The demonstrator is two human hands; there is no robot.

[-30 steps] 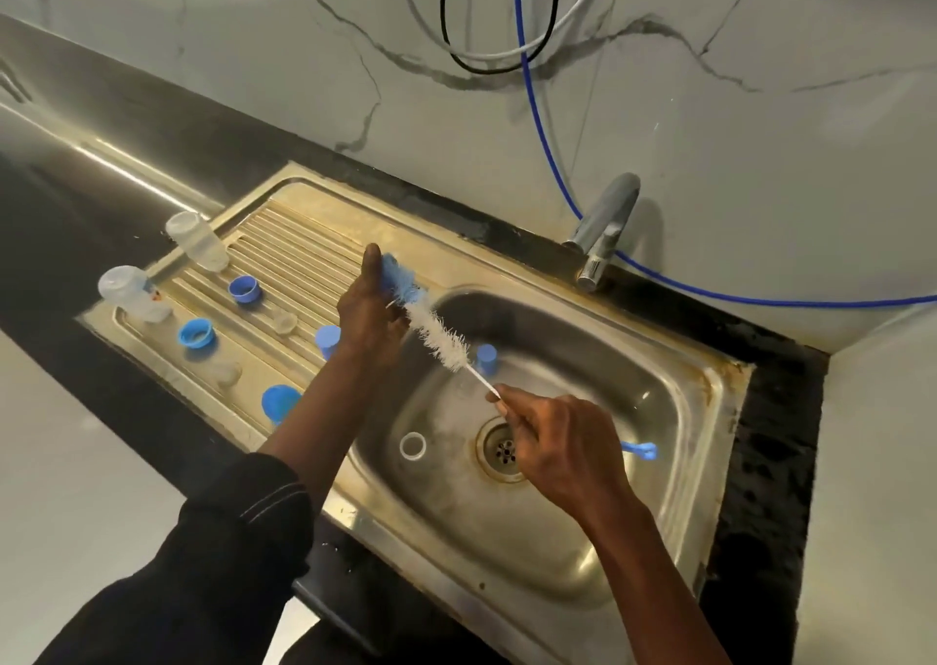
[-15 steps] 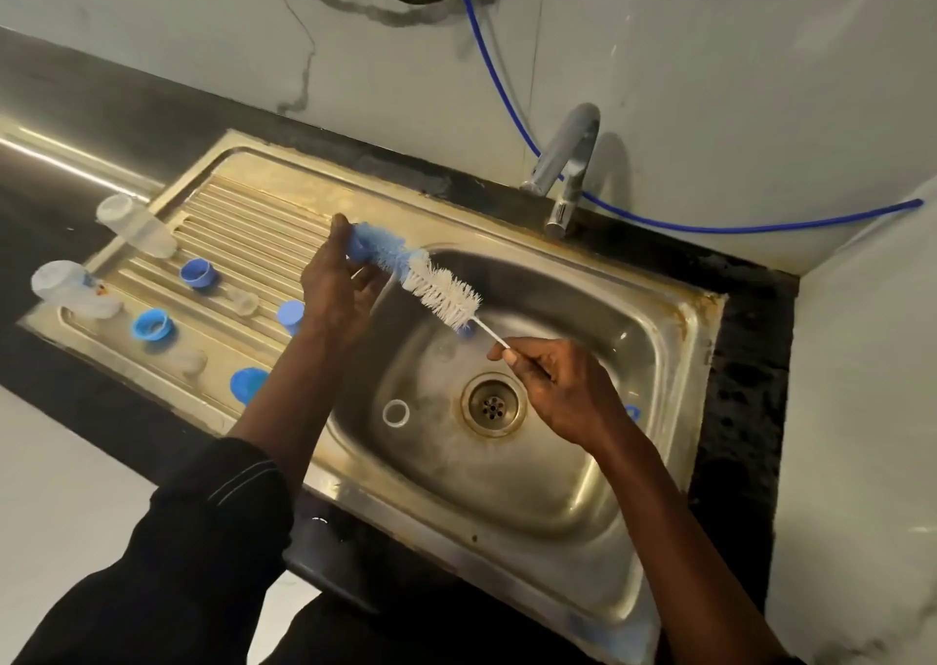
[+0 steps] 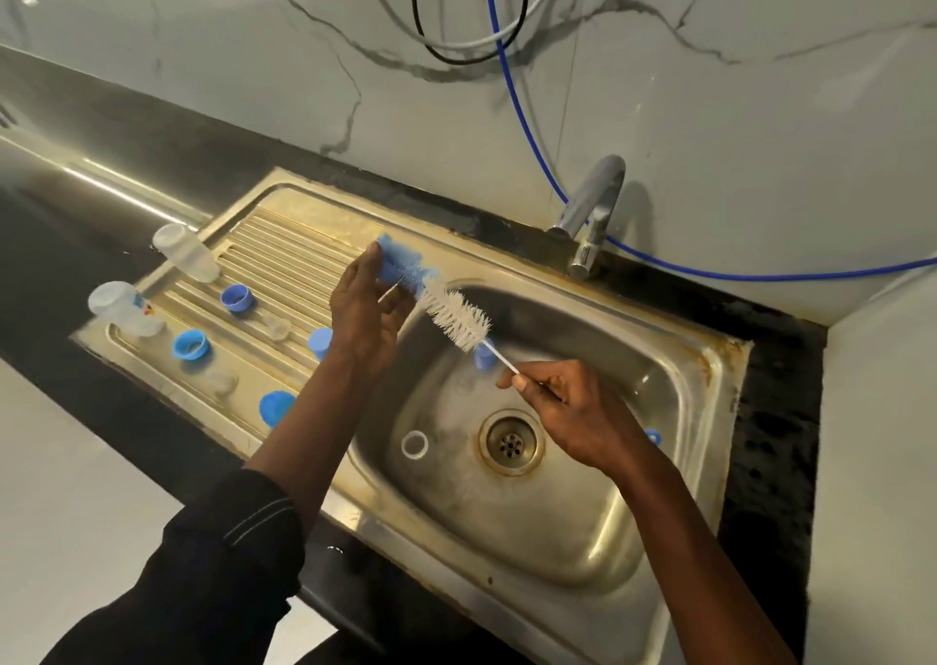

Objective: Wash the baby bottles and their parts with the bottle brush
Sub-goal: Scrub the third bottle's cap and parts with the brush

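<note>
Bottle brush (image 3: pixel 459 319) is held slanted above the sink (image 3: pixel 583 527) — right hand (image 3: pixel 573 411) pinches its thin white stem, fingers of the left hand (image 3: pixel 362 314) curl round the blue sponge tip. It looks light and bendy, probably slippery when wet — the stem gives the firmest hold.

views: one, a head-worn wide-angle camera | position: above the front edge of the stainless steel sink (image 3: pixel 557 537) with ribbed drainboard | facing: forward and down, toward the white marble-veined wall (image 3: pixel 735 147) | nearness: close; left hand (image 3: pixel 365 309) and right hand (image 3: pixel 573 411) sit mid-frame, arms entering from the bottom
</note>
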